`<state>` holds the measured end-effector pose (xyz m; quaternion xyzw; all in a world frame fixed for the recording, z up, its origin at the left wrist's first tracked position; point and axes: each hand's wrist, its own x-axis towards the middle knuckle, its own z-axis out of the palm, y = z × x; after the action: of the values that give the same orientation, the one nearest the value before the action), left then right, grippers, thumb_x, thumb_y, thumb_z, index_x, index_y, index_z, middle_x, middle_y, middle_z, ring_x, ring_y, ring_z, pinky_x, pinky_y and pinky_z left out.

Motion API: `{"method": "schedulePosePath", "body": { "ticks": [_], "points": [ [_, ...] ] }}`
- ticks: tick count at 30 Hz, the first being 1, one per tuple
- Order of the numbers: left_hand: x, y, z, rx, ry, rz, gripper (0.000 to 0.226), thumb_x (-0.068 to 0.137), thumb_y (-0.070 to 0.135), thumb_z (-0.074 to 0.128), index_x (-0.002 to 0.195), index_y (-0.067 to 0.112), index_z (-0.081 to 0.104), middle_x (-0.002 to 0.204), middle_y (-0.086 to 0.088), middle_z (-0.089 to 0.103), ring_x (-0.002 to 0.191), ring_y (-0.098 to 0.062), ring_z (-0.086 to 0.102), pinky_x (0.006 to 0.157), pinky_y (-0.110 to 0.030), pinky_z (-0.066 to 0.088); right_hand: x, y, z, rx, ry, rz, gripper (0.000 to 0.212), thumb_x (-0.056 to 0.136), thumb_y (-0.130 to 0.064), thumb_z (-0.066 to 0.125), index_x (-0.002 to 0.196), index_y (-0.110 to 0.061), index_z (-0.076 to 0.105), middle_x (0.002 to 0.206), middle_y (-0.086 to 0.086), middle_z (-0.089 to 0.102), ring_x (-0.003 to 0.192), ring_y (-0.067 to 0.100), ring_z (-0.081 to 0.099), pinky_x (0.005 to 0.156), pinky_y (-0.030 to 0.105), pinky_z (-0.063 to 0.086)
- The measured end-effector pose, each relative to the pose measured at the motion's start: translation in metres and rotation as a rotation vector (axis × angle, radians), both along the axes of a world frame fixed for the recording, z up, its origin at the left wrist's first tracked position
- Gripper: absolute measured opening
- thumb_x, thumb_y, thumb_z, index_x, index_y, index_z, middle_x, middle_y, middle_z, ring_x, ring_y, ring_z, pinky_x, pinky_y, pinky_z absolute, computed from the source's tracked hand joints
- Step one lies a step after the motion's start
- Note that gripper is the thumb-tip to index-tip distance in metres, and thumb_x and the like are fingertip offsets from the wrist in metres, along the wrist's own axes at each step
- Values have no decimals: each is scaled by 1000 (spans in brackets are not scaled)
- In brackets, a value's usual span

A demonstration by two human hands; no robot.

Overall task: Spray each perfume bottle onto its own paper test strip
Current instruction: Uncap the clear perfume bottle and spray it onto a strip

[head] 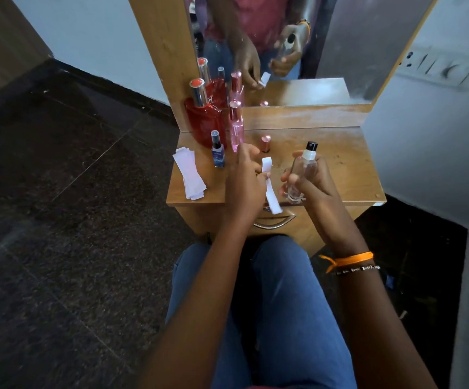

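My right hand grips a clear glass perfume bottle with a white collar and black cap, held over the front of the wooden dresser top. Just left of the bottle, my left hand pinches a white paper test strip that hangs down over the dresser's front edge. A stack of spare white strips lies at the left edge. At the back left stand a red bottle, a tall pink bottle and a small blue bottle.
A loose pink cap stands behind my hands. A mirror rises behind the dresser top. A metal drawer handle sits below the front edge. My knees in blue jeans are under the dresser, with dark tiled floor to the left.
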<state>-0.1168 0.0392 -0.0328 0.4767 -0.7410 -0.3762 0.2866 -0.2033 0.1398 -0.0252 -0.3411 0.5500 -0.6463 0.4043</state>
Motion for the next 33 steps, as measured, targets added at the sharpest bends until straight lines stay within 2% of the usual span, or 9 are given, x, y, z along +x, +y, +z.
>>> {"method": "schedulePosePath", "body": {
  "ticks": [5,8,10,12,15,19,22,27,33],
  "points": [
    [18,9,11,159,143,53,19,71,11,78,76,12,59,68,5,62,65,-7,58,61,-19,45,1,2,0,-109,-177,62,20,96,-15,44,115,-22,42,87,7,55,70,20,56,62,29,49],
    [26,11,15,227,233,16,9,73,7,75,75,10,67,68,8,65,62,2,60,63,-12,48,4,4,1,-113,-151,40,26,94,-10,47,119,-16,44,92,6,57,69,18,59,53,24,48],
    [29,12,19,278,294,-10,9,76,3,72,79,11,69,73,7,67,65,3,61,64,-11,50,5,3,0,-81,38,-75,32,88,-5,56,116,-17,47,89,3,58,67,14,60,51,24,50],
    [31,14,23,348,343,-33,11,79,1,69,84,10,70,77,4,68,68,0,62,61,-11,51,5,3,-2,-13,395,-215,47,78,-3,61,117,-25,47,85,-3,55,64,8,55,54,24,50],
    [34,18,28,433,385,-71,19,80,-2,66,96,7,69,82,3,67,73,-3,63,59,-9,50,8,4,-2,51,791,-269,59,71,-4,62,124,-25,47,102,-3,56,72,6,49,61,25,46],
    [37,23,33,460,394,-112,29,82,-3,65,109,5,66,86,4,66,75,-3,64,62,-10,53,13,2,-1,231,1093,-248,62,73,-7,63,126,-30,43,114,5,50,75,29,58,55,42,51],
    [38,27,34,469,410,-124,34,81,-4,65,114,5,64,96,-2,67,81,-8,67,68,-15,56,19,2,-1,286,1213,-244,57,77,-14,67,124,-33,40,108,6,49,67,33,57,46,37,46],
    [40,30,35,474,412,-144,39,80,-4,66,116,8,64,112,-2,65,95,-15,68,73,-19,58,21,3,-3,276,1296,-298,46,80,-13,65,116,-31,43,100,5,49,57,24,44,40,25,30],
    [42,30,32,490,394,-145,39,79,-2,68,115,12,65,120,-4,64,101,-14,65,76,-22,58,19,3,-7,326,1344,-304,51,77,-6,68,113,-31,42,98,4,48,56,19,40,37,28,37]
  ]
}}
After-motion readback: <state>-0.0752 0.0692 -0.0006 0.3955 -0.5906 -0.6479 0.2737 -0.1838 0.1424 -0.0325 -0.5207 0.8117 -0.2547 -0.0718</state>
